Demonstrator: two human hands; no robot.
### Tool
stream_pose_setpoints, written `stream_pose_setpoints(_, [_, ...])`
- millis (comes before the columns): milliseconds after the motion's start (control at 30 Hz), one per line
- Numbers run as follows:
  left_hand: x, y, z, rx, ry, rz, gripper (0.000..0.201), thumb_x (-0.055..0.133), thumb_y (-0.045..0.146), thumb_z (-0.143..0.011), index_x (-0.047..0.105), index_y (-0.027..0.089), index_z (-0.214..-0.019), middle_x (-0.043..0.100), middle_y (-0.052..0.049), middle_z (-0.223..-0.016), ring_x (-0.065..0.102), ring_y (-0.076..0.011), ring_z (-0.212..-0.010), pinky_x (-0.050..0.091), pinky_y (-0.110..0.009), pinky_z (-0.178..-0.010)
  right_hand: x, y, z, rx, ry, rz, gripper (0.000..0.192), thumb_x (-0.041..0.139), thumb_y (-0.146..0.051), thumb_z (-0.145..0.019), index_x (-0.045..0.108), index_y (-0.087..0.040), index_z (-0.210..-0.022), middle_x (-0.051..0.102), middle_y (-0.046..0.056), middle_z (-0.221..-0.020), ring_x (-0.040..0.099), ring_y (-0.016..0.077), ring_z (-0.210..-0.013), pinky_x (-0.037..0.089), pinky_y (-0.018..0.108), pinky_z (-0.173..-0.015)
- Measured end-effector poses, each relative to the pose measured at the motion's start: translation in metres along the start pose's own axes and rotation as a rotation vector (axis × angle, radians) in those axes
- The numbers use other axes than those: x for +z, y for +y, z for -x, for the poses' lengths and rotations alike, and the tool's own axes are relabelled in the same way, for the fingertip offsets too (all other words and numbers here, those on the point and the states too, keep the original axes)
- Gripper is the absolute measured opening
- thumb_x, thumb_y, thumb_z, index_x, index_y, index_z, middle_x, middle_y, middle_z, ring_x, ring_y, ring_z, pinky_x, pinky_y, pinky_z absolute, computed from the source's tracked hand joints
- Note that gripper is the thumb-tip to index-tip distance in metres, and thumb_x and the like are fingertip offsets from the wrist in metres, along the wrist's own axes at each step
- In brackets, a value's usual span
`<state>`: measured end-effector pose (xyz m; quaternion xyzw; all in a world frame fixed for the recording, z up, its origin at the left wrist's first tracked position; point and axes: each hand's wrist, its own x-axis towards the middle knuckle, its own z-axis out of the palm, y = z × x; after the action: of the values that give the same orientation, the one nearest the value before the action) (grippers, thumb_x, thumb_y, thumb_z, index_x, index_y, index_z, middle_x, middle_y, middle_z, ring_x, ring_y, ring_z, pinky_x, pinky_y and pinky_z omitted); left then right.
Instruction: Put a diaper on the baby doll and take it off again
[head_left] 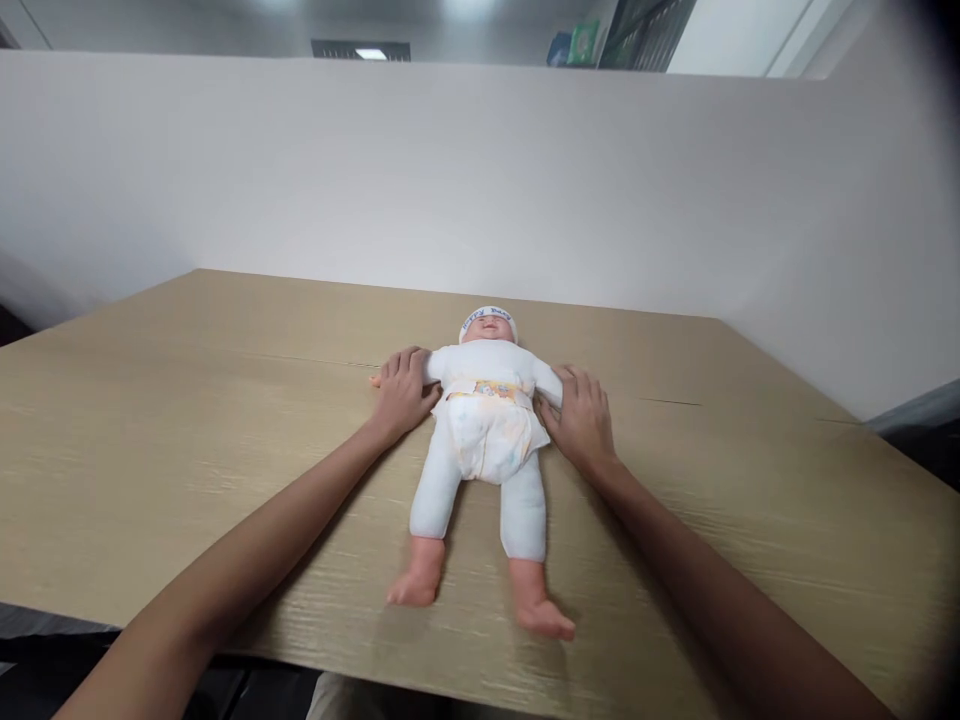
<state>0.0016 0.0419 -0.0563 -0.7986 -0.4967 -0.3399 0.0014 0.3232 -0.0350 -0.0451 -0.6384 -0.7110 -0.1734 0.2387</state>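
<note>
A baby doll (486, 440) lies on its back on the wooden table (187, 420), head away from me, feet toward me. It wears a white suit, a white headband and a diaper (491, 435) with a yellow waistband. My left hand (401, 395) rests on the doll's arm at its left side, fingers curled over it. My right hand (581, 420) lies flat against the doll's other arm and the diaper's edge. Both of the doll's hands are hidden under mine.
A white partition wall (480, 180) stands behind the table's far edge. The near table edge (300, 655) runs just in front of my body. Ceiling lights and a green sign show above the partition.
</note>
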Motion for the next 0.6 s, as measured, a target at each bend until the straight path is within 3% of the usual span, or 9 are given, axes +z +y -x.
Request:
stream_pose_setpoints(133, [0.016, -0.005, -0.017, -0.060, -0.071, -0.098, 0.053, 0.062, 0.032, -0.094, 0.057, 0.014, -0.143, 0.064, -0.020, -0.141, 0.052, -0.0412, -0.129, 0.037, -0.051, -0.109, 0.017, 0.003, -0.016, 0.054, -0.048, -0.003, 0.055, 0.049, -0.033, -0.102, 0.053, -0.007, -0.150, 0.066, 0.024, -0.133, 0.056, 0.0409, -0.121, 0.043, 0.049, -0.104])
stream_pose_setpoints(233, [0.019, -0.007, -0.017, -0.059, -0.091, -0.148, 0.052, 0.061, 0.034, -0.095, 0.057, 0.015, -0.143, 0.068, -0.020, -0.136, 0.056, -0.0410, -0.124, 0.037, -0.051, -0.106, 0.018, 0.006, -0.016, 0.070, -0.084, -0.008, 0.052, 0.049, -0.035, -0.102, 0.057, -0.011, -0.147, 0.070, 0.021, -0.125, 0.060, 0.0392, -0.112, 0.046, 0.047, -0.098])
stream_pose_setpoints(433, [0.011, -0.005, -0.018, -0.045, -0.150, -0.200, 0.050, 0.058, 0.034, -0.100, 0.055, 0.014, -0.146, 0.071, -0.022, -0.129, 0.061, -0.0413, -0.120, 0.039, -0.050, -0.101, 0.002, -0.006, -0.015, 0.118, -0.150, 0.001, 0.045, 0.049, -0.035, -0.103, 0.061, -0.013, -0.140, 0.073, 0.020, -0.120, 0.065, 0.0376, -0.105, 0.047, 0.042, -0.088])
stream_pose_setpoints(600, [-0.008, 0.012, -0.013, -0.152, -0.203, -0.054, 0.037, 0.057, 0.042, -0.103, 0.062, 0.016, -0.128, 0.077, -0.020, -0.116, 0.070, -0.0384, -0.107, 0.043, -0.043, -0.088, -0.021, -0.023, -0.020, 0.232, -0.254, -0.034, 0.035, 0.052, -0.035, -0.104, 0.067, -0.018, -0.130, 0.077, 0.018, -0.116, 0.071, 0.0340, -0.094, 0.042, 0.037, -0.072])
